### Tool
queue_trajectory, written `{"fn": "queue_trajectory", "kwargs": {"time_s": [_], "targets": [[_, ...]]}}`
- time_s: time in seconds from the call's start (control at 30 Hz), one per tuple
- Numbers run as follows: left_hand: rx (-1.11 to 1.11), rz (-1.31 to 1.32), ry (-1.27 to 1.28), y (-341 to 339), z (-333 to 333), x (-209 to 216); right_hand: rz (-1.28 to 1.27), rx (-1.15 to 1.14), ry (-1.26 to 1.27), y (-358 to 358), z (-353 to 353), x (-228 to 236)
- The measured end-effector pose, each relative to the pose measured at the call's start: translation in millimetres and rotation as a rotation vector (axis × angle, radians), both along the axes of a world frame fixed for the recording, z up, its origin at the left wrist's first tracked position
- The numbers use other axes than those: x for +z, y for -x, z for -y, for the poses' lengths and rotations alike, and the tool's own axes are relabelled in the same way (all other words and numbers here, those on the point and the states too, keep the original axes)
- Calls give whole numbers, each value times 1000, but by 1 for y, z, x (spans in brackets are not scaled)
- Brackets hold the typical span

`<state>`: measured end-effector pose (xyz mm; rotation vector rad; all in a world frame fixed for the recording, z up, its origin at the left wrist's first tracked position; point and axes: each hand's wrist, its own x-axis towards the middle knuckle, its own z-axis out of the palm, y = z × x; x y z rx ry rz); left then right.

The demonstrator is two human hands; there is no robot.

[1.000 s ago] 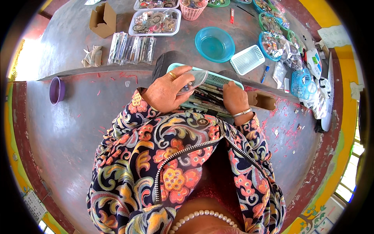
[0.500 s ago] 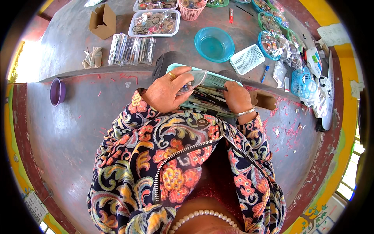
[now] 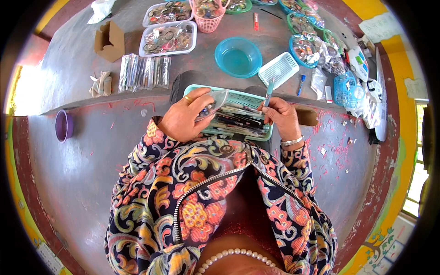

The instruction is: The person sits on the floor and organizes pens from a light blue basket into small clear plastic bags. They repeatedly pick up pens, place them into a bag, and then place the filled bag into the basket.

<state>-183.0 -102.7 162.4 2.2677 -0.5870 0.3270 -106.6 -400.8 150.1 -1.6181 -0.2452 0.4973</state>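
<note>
A mint-green plastic basket (image 3: 250, 98) rests on my lap, with several pens (image 3: 236, 120) lying in it, mostly dark. Over its left end my left hand (image 3: 185, 117) is closed on a clear plastic bag (image 3: 220, 98); small dark and bluish ends show inside, too small to name surely. My right hand (image 3: 283, 118), at the basket's right end, pinches a light-blue pen (image 3: 269, 92) that stands nearly upright above the rim.
On the grey ledge ahead are wrapped pen packs (image 3: 145, 72), a cardboard box (image 3: 110, 42), white trays of goods (image 3: 168, 38), a pink basket (image 3: 209, 23), a blue basin (image 3: 238, 57), a white basket (image 3: 279, 69) and a blue pen (image 3: 301, 85). A purple bucket (image 3: 64, 125) stands left.
My right hand has come up from inside the basket with a light-blue pen in its fingers. My left hand still holds the bag. The view has shifted slightly.
</note>
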Motion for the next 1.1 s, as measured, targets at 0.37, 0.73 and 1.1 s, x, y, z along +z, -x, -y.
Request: {"fn": "queue_trajectory", "kwargs": {"time_s": [0.37, 0.73, 1.1], "targets": [[-20, 14, -13, -2, -1, -2, -226, 67, -344, 7, -7, 6], [-16, -23, -1, 0, 2, 0, -600, -193, -769, 5, -6, -1], [-19, -95, 17, 1, 0, 0, -562, -109, -790, 6, -8, -4]]}}
